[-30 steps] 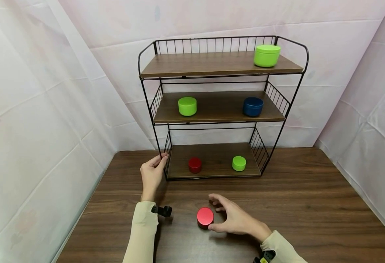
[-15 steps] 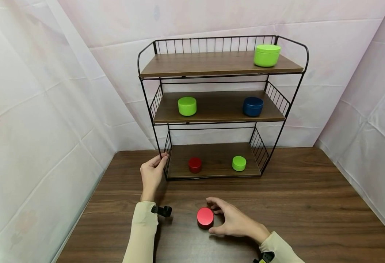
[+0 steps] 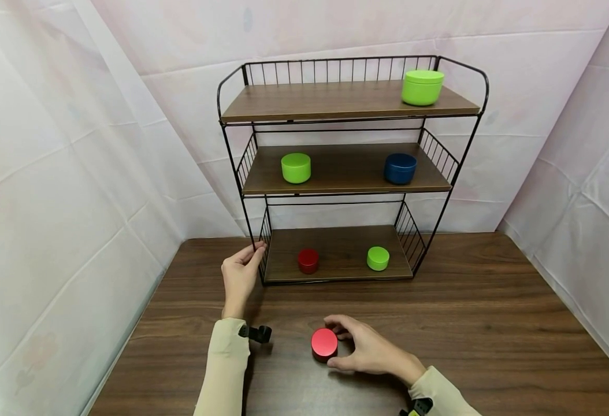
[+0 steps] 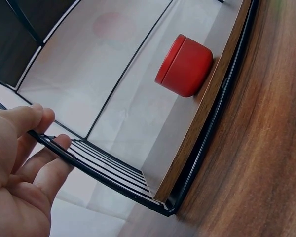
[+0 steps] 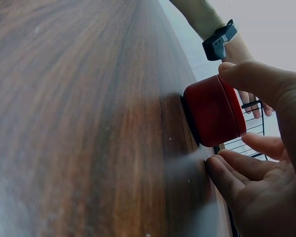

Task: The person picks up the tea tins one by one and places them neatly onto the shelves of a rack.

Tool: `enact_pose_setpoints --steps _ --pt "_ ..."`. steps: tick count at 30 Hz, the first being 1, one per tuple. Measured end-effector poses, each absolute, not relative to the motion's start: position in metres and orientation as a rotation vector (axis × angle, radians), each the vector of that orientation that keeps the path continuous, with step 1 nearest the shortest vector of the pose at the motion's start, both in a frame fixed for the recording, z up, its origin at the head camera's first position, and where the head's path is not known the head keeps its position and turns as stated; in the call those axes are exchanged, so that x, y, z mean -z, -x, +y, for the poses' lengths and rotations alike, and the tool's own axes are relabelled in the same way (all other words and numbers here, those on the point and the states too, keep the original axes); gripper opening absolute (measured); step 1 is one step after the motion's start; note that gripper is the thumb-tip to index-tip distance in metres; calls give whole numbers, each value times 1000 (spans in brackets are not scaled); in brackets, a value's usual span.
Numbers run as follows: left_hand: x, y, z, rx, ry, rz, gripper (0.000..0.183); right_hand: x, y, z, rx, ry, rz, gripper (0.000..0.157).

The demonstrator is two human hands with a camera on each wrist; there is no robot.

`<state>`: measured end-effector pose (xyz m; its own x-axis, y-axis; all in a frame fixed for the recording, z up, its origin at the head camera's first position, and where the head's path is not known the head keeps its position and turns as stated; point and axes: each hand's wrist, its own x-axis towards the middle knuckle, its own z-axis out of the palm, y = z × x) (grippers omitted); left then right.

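Observation:
My left hand pinches the front left upright of the black wire shelf rack; in the left wrist view, the thumb and fingers bend about the thin bar. A round red lidded tin stands upright on the table before the rack. Beside it, on its right, my right hand holds its thumb and fingers spread in a curve around the tin. The thumb tip is at the tin's edge, and the fingertips look slightly apart from it. Full contact cannot be made out.
On the bottom shelf sit a darker red tin and a small green tin. The middle shelf bears a green tin and a blue tin. A larger green tin stands at the top right. White cloth hangs around the table.
My right hand's fingers have come down and in toward the red tin, so the gap around it is narrower. The left hand and the tins have stayed where they were.

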<state>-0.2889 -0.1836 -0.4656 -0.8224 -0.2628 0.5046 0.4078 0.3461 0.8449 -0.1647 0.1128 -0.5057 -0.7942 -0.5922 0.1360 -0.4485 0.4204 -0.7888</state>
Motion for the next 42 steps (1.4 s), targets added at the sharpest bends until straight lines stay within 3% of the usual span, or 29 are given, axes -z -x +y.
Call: enact_pose_setpoints --steps 24,42 --pt "465 290 -182 1503 106 -2032 20 508 166 110 1428 956 2404 50" --pt "469 293 -185 1523 124 -2029 23 510 167 109 1466 926 2355 47"
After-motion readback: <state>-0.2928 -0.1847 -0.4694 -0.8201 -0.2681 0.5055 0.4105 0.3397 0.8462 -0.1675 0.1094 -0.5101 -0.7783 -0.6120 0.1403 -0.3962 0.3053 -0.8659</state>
